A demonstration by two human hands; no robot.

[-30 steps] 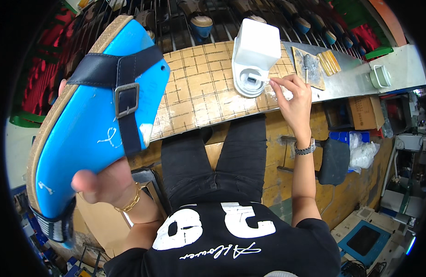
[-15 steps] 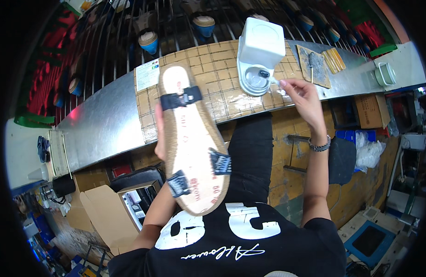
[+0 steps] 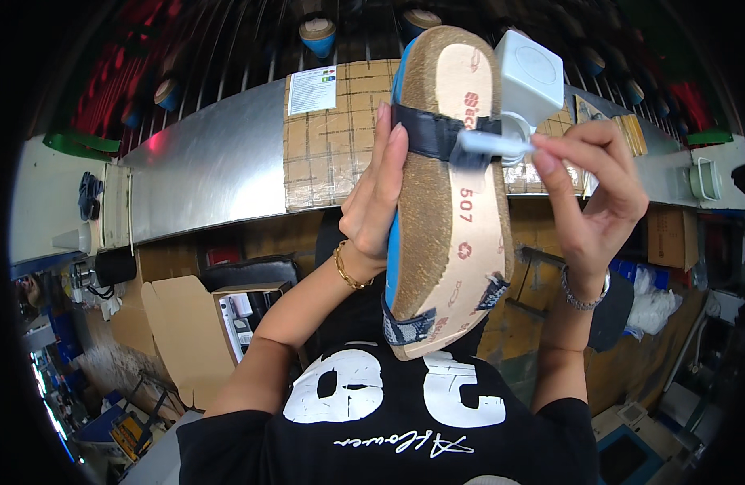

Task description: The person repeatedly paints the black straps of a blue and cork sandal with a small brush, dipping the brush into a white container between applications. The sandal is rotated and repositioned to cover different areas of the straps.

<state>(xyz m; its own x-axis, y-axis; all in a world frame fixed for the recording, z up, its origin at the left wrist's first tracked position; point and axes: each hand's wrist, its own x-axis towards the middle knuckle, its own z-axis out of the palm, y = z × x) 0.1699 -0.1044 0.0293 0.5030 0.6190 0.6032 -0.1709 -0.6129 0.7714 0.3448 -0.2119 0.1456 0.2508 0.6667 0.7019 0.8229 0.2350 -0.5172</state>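
A half-made sandal [image 3: 465,230] on a blue last [image 3: 398,206] is held up in front of me, its pale sole side towards the camera and brown cork round the edge. Black straps [image 3: 425,133] fold over onto that pale side. My left hand [image 3: 376,194] is closed round the sandal's left edge. Between thumb and fingers, my right hand [image 3: 595,194] pinches a small white-handled brush [image 3: 502,145]. Its motion-blurred tip lies over the folded strap; whether it touches, I cannot tell. Behind the sandal stands a white glue dispenser [image 3: 530,77], its dish partly hidden.
Taped cardboard [image 3: 312,170] covers part of the metal bench [image 3: 203,170], with a printed sheet [image 3: 312,89] on it. Beyond run rails with several blue lasts [image 3: 317,36]. An open cardboard box [image 3: 178,331] sits at lower left; a dark stool [image 3: 611,311] is at right.
The brush has come out of the dispenser's dish and moved left over the sandal's strap. My left hand has brought the sandal right and tilted it, showing the blue last. The view has shifted.
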